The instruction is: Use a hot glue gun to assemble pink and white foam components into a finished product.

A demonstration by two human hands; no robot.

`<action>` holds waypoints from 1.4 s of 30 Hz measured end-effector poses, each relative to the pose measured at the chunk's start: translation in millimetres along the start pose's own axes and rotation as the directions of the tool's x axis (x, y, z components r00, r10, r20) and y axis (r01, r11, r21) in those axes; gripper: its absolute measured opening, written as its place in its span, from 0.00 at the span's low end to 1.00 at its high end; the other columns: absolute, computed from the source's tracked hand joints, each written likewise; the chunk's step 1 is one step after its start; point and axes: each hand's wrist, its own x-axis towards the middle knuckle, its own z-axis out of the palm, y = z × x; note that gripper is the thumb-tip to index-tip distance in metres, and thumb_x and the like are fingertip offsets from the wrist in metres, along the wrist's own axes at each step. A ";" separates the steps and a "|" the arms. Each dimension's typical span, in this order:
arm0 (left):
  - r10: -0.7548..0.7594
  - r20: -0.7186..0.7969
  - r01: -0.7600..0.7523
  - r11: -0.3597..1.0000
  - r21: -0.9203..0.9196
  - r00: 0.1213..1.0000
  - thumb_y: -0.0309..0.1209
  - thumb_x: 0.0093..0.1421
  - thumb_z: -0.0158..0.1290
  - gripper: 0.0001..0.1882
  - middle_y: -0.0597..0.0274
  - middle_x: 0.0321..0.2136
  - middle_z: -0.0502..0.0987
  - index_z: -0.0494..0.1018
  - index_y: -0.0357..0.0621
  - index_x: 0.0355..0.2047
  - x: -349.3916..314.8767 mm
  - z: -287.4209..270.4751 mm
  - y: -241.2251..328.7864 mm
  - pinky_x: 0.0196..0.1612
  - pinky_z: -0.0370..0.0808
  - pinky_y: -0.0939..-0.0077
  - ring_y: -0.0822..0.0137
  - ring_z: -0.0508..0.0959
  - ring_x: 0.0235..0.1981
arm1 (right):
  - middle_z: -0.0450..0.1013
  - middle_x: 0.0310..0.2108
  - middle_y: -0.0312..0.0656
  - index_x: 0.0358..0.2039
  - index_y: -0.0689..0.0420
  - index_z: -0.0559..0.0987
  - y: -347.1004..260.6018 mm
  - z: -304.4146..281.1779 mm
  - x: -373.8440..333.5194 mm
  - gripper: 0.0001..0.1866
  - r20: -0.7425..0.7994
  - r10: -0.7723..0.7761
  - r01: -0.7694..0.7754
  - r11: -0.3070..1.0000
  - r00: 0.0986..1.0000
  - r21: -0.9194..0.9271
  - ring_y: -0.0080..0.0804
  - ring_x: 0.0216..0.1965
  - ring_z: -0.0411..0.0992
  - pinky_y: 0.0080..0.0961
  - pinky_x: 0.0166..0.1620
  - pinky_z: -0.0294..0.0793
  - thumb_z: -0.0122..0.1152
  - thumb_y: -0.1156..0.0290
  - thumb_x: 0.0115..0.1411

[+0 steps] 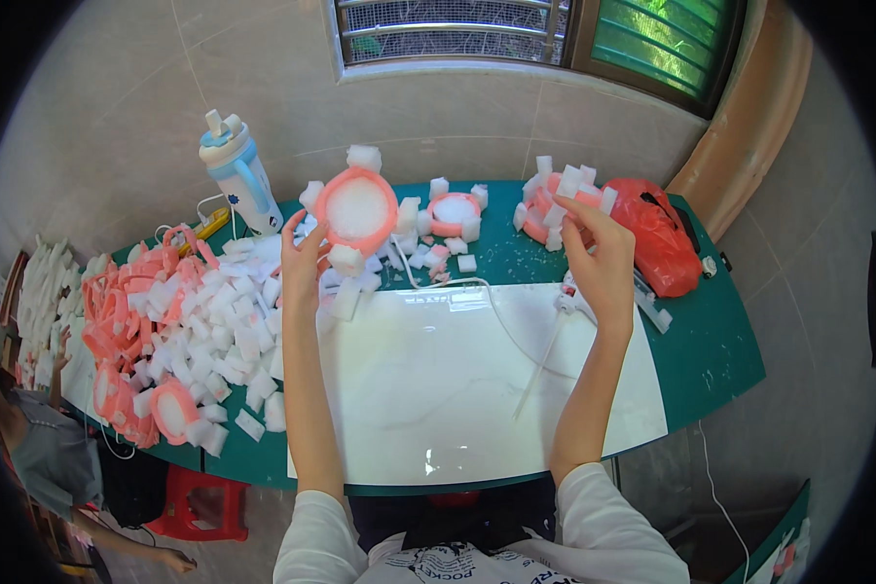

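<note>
My left hand (303, 263) holds up a round pink frame (356, 209) with a white centre and white foam blocks stuck around its rim. My right hand (599, 258) is raised at the right, its fingers touching a stack of pink frames with foam blocks (558, 200) at the back of the table. Another pink frame with blocks (455, 214) lies between the two hands. Both hands are above a white glossy board (438, 380) on the green table (711, 341).
A heap of white foam blocks (214, 331) and pink frames (117, 311) covers the table's left. A blue and white bottle (238, 175) stands at the back left, a red plastic bag (657, 238) at the back right. A white cable (516, 331) crosses the board. Another person (39, 457) sits at lower left beside a red stool (200, 501).
</note>
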 end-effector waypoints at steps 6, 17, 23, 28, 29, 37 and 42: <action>-0.073 0.022 0.073 0.996 -0.042 0.997 0.38 0.50 0.59 0.35 0.55 0.38 0.71 0.53 0.47 0.54 24.4 47.5 -30.6 0.32 0.73 0.78 0.67 0.74 0.30 | 0.75 0.28 0.44 0.37 0.61 0.78 -9.6 -21.7 -6.3 0.10 0.014 -0.031 0.029 0.996 0.999 0.082 0.27 0.23 0.71 0.19 0.28 0.70 0.53 0.79 0.53; -0.113 -0.080 0.131 0.956 0.262 0.990 0.43 0.46 0.59 0.43 0.38 0.47 0.65 0.49 0.39 0.56 95.1 133.9 -108.9 0.33 0.78 0.63 0.52 0.75 0.37 | 0.74 0.24 0.42 0.36 0.61 0.78 -12.5 -35.8 -8.8 0.10 0.042 -0.066 0.060 0.989 0.997 0.136 0.25 0.22 0.70 0.18 0.26 0.68 0.54 0.79 0.53; 0.058 0.044 -0.069 0.585 0.808 0.997 0.55 0.49 0.52 0.47 0.30 0.47 0.64 0.48 0.31 0.56 89.7 134.5 -116.5 0.48 0.67 0.56 0.38 0.69 0.47 | 0.74 0.24 0.43 0.35 0.61 0.78 -14.5 -37.2 -10.8 0.09 0.089 -0.089 0.072 0.981 0.992 0.181 0.24 0.21 0.70 0.18 0.25 0.68 0.54 0.80 0.53; 0.247 0.044 -0.177 0.548 0.817 0.968 0.53 0.50 0.51 0.38 0.35 0.44 0.67 0.58 0.34 0.51 81.7 108.7 -93.5 0.45 0.69 0.57 0.41 0.71 0.43 | 0.74 0.23 0.43 0.34 0.62 0.78 -17.8 -32.4 -12.5 0.08 0.151 -0.114 0.092 0.985 0.982 0.146 0.23 0.20 0.69 0.18 0.25 0.67 0.55 0.80 0.52; 0.255 0.010 -0.150 0.539 0.829 0.967 0.53 0.50 0.51 0.38 0.35 0.44 0.67 0.58 0.34 0.51 80.5 94.8 -83.3 0.45 0.69 0.57 0.41 0.71 0.43 | 0.74 0.23 0.43 0.33 0.62 0.78 -20.6 -30.4 -12.9 0.07 0.171 -0.125 0.100 0.984 0.977 0.148 0.23 0.20 0.69 0.17 0.25 0.67 0.55 0.80 0.52; 0.511 0.251 -0.503 0.447 0.740 0.822 0.35 0.50 0.56 0.19 0.53 0.37 0.73 0.70 0.42 0.41 -18.6 -17.4 14.1 0.38 0.70 0.68 0.59 0.73 0.34 | 0.74 0.23 0.43 0.30 0.64 0.77 -41.7 -7.8 -17.8 0.05 0.244 -0.227 0.196 0.970 0.943 0.143 0.23 0.20 0.69 0.17 0.25 0.66 0.56 0.79 0.53; 0.729 0.149 -0.349 0.131 0.928 0.669 0.30 0.47 0.56 0.16 0.54 0.34 0.74 0.71 0.42 0.39 -71.3 -157.3 49.1 0.43 0.67 0.64 0.55 0.72 0.38 | 0.73 0.23 0.42 0.29 0.64 0.77 -69.9 8.4 -29.7 0.04 0.293 -0.342 0.298 0.937 0.893 0.185 0.25 0.20 0.69 0.17 0.25 0.66 0.56 0.81 0.51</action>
